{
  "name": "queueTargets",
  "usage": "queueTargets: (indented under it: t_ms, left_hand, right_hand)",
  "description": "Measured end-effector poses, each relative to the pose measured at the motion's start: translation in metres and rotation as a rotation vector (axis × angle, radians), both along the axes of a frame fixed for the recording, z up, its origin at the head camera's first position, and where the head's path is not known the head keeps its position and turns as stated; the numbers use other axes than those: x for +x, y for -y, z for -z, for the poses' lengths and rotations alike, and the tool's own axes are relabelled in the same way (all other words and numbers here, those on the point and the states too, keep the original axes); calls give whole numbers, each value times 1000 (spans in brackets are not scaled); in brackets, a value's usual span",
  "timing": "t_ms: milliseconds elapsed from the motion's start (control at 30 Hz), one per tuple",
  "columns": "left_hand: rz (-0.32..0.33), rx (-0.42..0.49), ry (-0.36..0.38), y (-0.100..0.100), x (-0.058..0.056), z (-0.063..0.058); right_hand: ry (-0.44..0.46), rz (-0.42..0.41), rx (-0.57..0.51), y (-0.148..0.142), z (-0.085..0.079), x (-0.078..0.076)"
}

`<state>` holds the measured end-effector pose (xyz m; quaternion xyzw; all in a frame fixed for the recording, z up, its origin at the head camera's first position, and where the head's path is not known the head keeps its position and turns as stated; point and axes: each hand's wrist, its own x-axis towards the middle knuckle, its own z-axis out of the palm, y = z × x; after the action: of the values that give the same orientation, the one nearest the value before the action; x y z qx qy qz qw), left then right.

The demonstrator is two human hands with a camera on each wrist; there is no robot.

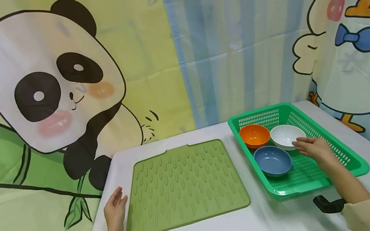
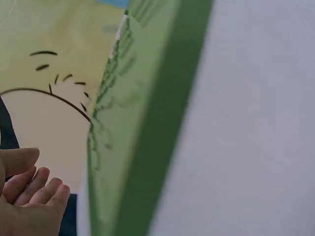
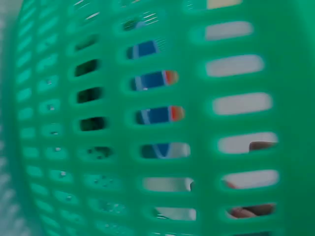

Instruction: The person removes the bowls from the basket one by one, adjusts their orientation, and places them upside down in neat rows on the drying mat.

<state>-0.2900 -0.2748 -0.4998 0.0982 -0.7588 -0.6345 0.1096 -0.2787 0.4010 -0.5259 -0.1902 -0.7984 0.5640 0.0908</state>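
L hand [image 1: 115, 212]: empty, fingers loosely extended, just L of the mat.
R hand [image 1: 314, 147]: fingers reach to the white bowl's near R rim; touching or pinching, can't tell.
White bowl [image 1: 281, 136]: at R fingertips, inside the basket; looks light, stiff, glossy, so prob. a bit slick. Plastic or ceramic unclear; I'd treat as breakable.
Grip: near rim best, thumb one side, fingers the other.
Blue bowl [image 1: 273, 160]: L of R hand; prob. handles the same, rim hold too.
Orange bowl [image 1: 254, 135]: farther off, L of R hand, beyond the blue one; ditto.
Basket [image 1: 300, 189]: green, slotted, under R hand & forearm; prob. light plastic, might slide if bumped.
Mat [image 1: 182, 189]: green, ridged, btwn the hands; prob. bendy & grippy.
Hidden: white bowl's underside; R thumb hard to make out. R wrist view mostly basket wall, blurred, w/ only bits of fingers thru slots. L wrist view cuts off part of L hand.
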Motion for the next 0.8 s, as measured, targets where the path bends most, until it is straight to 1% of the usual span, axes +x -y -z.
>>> queueTargets:
  t_ms: [33, 67, 100, 133, 233, 300, 367, 467, 567, 700, 800]
  left_hand:
    - [4, 16, 11, 3, 0, 6]
    - [4, 34, 17, 6, 0, 11]
    - [6, 50, 18, 8, 0, 15]
    - [10, 63, 19, 10, -1, 20]
    - [19, 121, 9, 14, -3, 29]
    - [28, 148, 13, 16, -4, 32]
    - [28, 160, 29, 17, -5, 34]
    - [30, 144, 41, 16, -5, 34]
    - [34, 131, 42, 14, -5, 33]
    - [33, 123, 51, 12, -5, 32]
    - [31, 89, 55, 12, -6, 32]
  right_hand:
    - [27, 9, 41, 1, 3, -1]
    - [68, 20, 64, 6, -1, 0]
    - [106, 21, 86, 13, -11, 5]
    - [137, 23, 77, 23, -24, 12]
    - [188, -44, 62, 51, -68, 35]
    - [206, -89, 65, 64, -86, 44]
    - [217, -131, 78, 72, -97, 50]
    - [235, -159, 97, 76, -102, 52]
    - [239, -164, 87, 77, -99, 51]
    - [228, -151, 60, 79, -95, 52]
    - [212, -160, 64, 81, -95, 52]
